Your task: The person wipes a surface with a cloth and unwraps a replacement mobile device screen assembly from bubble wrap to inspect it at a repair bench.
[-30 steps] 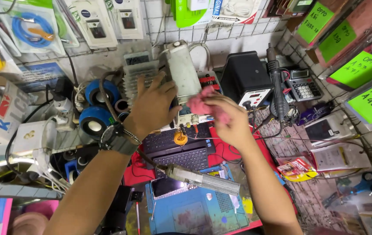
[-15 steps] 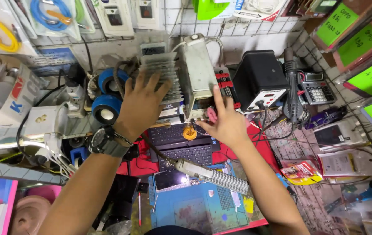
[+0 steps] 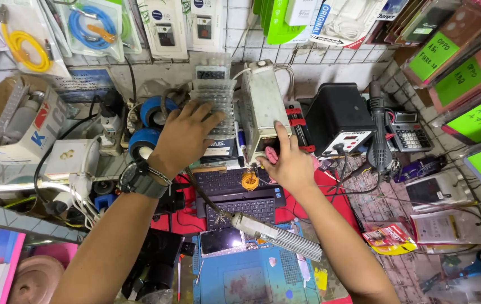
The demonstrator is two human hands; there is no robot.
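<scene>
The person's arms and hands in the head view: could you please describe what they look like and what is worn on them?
Both forearms are bare, with no sleeves in view, and neither hand wears a glove. The left hand has a chunky black wristwatch on its wrist, with a thin metal chain bracelet just beside it. The right hand and its wrist carry no watch or band that shows. No rings can be made out.

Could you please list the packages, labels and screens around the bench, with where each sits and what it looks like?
Cable packs: hanging top left, clear bags holding yellow and blue coils.
Green labels: right wall, bright green rectangles on phone cases.
Cardboard box: left shelf, open, white with red and blue print.
Calculator: right of the black station, grey with a small screen.
Phone: on the blue mat, dark screen.
Right hand: on the pale box.
</scene>
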